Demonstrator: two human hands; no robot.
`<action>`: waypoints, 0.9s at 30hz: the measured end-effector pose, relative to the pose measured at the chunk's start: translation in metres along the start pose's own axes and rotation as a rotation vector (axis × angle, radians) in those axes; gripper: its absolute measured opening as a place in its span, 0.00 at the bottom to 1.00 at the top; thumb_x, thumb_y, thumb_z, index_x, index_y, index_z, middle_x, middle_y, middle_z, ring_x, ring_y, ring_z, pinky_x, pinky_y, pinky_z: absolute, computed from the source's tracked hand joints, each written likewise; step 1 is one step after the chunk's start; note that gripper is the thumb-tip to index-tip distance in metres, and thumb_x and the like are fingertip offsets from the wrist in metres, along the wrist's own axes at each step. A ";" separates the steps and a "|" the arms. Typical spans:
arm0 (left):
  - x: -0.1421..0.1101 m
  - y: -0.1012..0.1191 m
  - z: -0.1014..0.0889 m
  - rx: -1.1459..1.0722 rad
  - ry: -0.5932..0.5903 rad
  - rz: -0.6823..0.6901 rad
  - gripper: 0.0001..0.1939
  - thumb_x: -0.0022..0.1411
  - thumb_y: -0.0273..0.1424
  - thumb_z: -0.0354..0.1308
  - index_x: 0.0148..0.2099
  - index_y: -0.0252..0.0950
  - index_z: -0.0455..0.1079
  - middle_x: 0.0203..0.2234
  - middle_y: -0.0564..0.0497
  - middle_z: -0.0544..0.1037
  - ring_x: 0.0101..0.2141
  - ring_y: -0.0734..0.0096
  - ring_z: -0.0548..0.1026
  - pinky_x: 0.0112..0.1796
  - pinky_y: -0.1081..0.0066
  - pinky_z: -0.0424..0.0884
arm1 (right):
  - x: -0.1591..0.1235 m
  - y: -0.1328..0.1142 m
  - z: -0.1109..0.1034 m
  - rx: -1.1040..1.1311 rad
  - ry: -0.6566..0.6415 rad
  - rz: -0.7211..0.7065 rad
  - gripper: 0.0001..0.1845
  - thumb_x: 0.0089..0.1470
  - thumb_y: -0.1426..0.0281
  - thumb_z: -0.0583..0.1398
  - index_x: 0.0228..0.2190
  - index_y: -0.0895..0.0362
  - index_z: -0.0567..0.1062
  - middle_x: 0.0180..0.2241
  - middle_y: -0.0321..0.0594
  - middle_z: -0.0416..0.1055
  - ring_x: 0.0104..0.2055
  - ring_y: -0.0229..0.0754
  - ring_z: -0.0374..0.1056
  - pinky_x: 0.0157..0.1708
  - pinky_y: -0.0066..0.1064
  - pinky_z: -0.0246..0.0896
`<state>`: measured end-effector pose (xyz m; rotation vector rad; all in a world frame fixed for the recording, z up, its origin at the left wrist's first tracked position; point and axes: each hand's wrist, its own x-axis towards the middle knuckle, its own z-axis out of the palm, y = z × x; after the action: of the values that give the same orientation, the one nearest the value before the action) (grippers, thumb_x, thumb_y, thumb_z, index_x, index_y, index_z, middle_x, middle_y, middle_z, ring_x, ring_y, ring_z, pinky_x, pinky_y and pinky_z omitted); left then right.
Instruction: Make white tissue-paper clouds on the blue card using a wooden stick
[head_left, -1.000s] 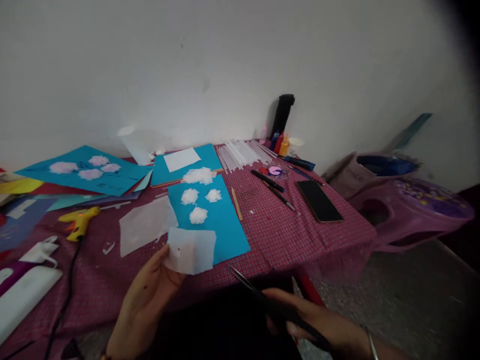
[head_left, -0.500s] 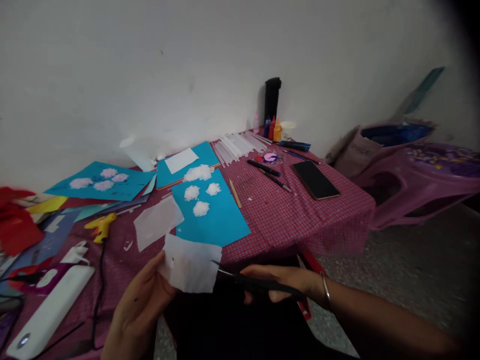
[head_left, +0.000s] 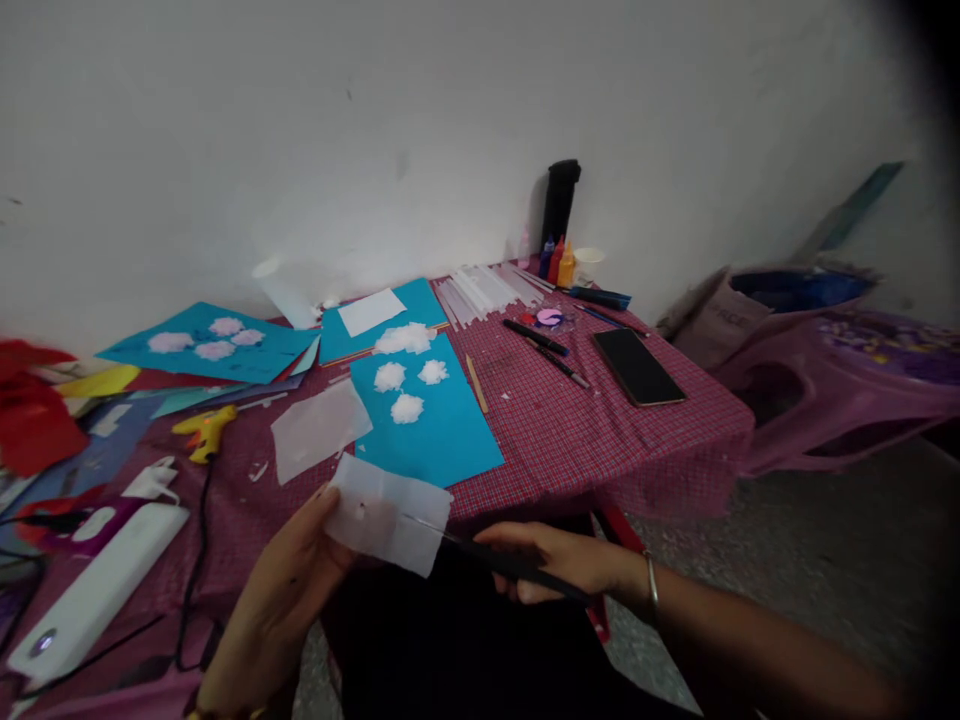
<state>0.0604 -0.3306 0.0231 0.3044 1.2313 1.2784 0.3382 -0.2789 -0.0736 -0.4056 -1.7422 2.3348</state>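
Note:
My left hand (head_left: 304, 560) pinches the left edge of a thin white sheet of paper (head_left: 375, 500) above the table's front edge. Closed round the black handles of a pair of scissors (head_left: 495, 561) is my right hand (head_left: 544, 562). The scissors' blades lie over the middle of the white sheet, reaching in from its right side. Just beyond, another white sheet (head_left: 319, 430) rests partly on a blue sheet (head_left: 427, 450) that carries several fluffy white tufts (head_left: 407, 408).
A yellow glue gun (head_left: 206, 432) and a white power strip (head_left: 105, 590) lie at left with cables. A phone (head_left: 637, 366), pens (head_left: 536, 336), a pencil (head_left: 476, 383), glue sticks (head_left: 491, 292) and paint bottles (head_left: 566, 264) are to the right. A pink stool (head_left: 817, 400) stands beyond.
The scissors have moved left and further over the white sheet, which is now tilted, its right side lower. The camera view has shifted slightly.

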 end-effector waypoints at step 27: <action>0.006 -0.010 -0.001 -0.094 0.018 0.066 0.10 0.60 0.25 0.55 0.44 0.31 0.73 0.33 0.47 0.81 0.31 0.65 0.79 0.35 0.67 0.78 | 0.000 0.012 -0.001 -0.006 0.042 0.009 0.37 0.49 0.56 0.66 0.56 0.56 0.63 0.37 0.38 0.66 0.35 0.36 0.62 0.38 0.30 0.57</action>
<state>0.0635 -0.3296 0.0119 0.2672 1.1806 1.3941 0.3386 -0.2818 -0.0852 -0.4603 -1.7319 2.3106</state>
